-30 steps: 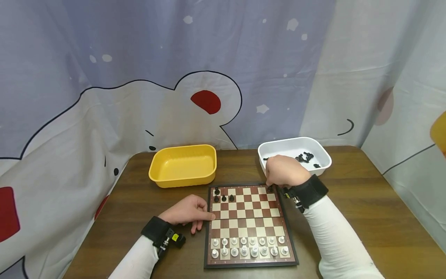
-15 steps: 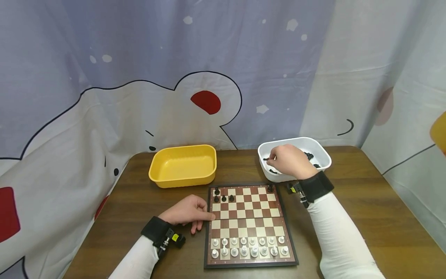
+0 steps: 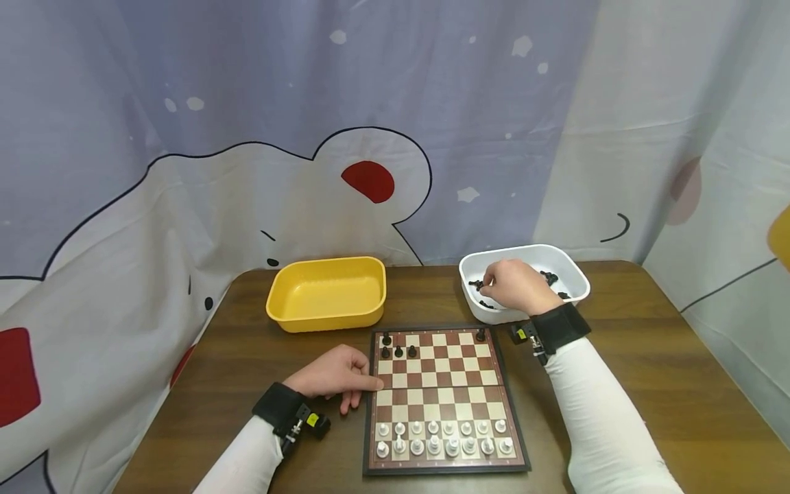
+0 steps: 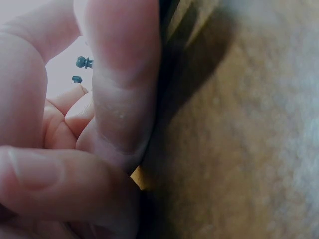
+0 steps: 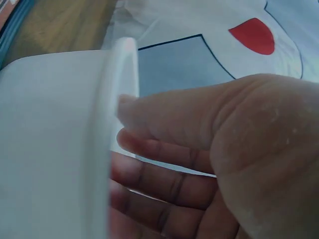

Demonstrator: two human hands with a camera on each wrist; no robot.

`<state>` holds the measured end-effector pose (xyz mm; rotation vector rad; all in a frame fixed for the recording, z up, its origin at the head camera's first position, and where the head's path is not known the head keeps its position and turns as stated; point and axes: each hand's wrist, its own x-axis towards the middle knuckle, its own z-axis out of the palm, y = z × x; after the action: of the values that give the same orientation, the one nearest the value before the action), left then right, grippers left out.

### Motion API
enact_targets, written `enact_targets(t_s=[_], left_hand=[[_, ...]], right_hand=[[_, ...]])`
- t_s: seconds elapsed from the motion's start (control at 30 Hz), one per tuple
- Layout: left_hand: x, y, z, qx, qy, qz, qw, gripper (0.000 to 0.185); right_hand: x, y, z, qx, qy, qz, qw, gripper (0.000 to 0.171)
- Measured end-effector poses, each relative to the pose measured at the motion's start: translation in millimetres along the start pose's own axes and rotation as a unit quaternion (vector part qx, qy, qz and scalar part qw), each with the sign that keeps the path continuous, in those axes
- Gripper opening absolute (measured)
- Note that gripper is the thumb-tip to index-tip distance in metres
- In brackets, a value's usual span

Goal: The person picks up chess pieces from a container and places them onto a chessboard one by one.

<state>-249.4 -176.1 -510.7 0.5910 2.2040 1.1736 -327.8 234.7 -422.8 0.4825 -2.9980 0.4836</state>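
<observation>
Right hand is reaching into the white tub at the table's far right edge, fingers dipping toward the loose black pieces lying in it. A few are lying just left of the fingertips at the tub's near-left side, more are sitting past the knuckles toward its far-right corner. Whether the fingers are pinching one yet cannot be told; the wrist view is showing them only loosely bent beside the tub's rim, nothing visible between them.

Left hand is resting on the table, fingers loosely curled and touching the board's left edge, holding nothing.

The right hand is much the nearer one to the tub; the board is lying just toward the person from it.

Yellow tub, far centre-left: nothing showing inside.

Board: four black pieces standing at its far-left corner, one at the far-right corner; white pieces filling the two near rows.
</observation>
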Motion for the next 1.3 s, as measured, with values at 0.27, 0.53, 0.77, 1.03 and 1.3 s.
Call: enact_targets(t_s=[0.27, 0.53, 0.77, 1.03, 1.3], left_hand=[[2.7, -0.8, 0.6, 0.008, 0.002, -0.002, 1.0000, 0.048], [6.6, -1.3, 1.4, -0.004, -0.005, -0.001, 1.0000, 0.048], [6.1, -1.5, 1.1, -0.003, -0.003, -0.003, 1.0000, 0.048], [4.1, -2.4, 0.9, -0.002, 0.001, -0.006, 1.0000, 0.048], [2.3, -2.3, 0.4, -0.003, 0.002, -0.005, 1.0000, 0.048]], right_hand=[[4, 7, 12, 0.001, -0.036, 0.008, 0.999, 0.015], [4, 13, 24, -0.019, -0.044, 0.028, 0.998, 0.019], [5, 14, 27, -0.012, -0.048, 0.031, 0.998, 0.024], [9, 12, 30, -0.002, -0.067, 0.020, 0.998, 0.036], [12, 11, 32, -0.013, -0.067, -0.016, 0.998, 0.034]])
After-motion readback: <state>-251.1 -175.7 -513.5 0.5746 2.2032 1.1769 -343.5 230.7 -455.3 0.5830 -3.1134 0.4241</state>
